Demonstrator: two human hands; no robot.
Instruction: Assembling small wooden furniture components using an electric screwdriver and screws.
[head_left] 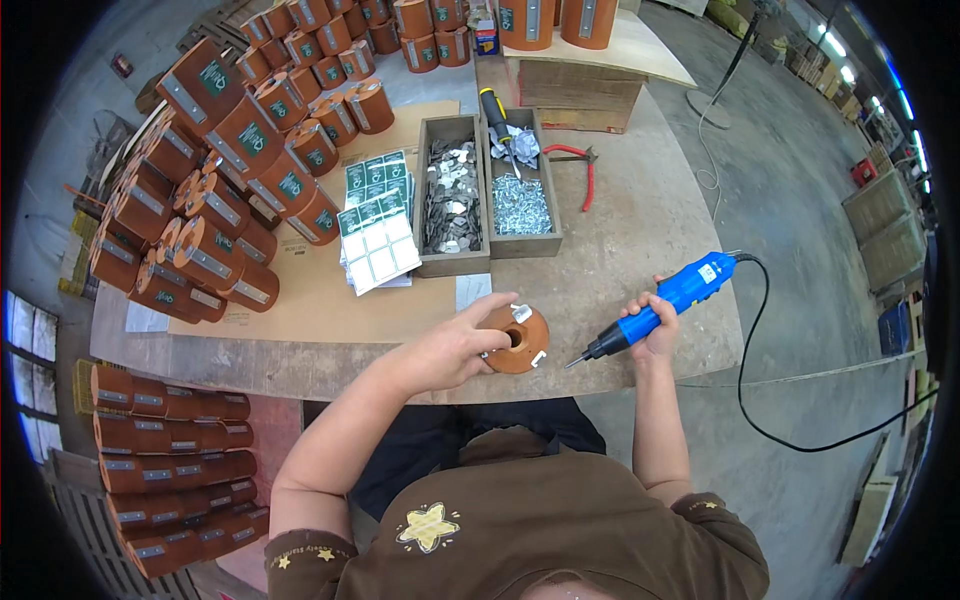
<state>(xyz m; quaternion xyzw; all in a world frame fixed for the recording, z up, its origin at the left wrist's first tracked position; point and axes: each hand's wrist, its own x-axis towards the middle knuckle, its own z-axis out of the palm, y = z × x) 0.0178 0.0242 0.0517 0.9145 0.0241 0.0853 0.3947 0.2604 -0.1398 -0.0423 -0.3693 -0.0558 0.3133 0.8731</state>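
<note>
A round wooden disc (518, 340) with a hole in its middle lies near the front edge of the bench (620, 240), with small metal brackets on its face. The left hand (455, 350) rests over the disc's left side, fingers curled and pinching one bracket against the wood. Just to the right, the right hand (655, 325) is wrapped tight around a blue electric screwdriver (665, 305), whose tip points down-left toward the disc without touching it; its black cord (760, 370) trails off the bench edge.

Behind the disc stand two wooden trays: the left tray (452, 195) holds flat metal pieces, the right tray (520, 190) holds screws and a yellow-and-black screwdriver (495, 115). Red-handled pliers (580, 165) lie beside them. Sheets of green labels (378, 215) lie to the left on cardboard, next to stacked orange-brown cylinders (220, 200).
</note>
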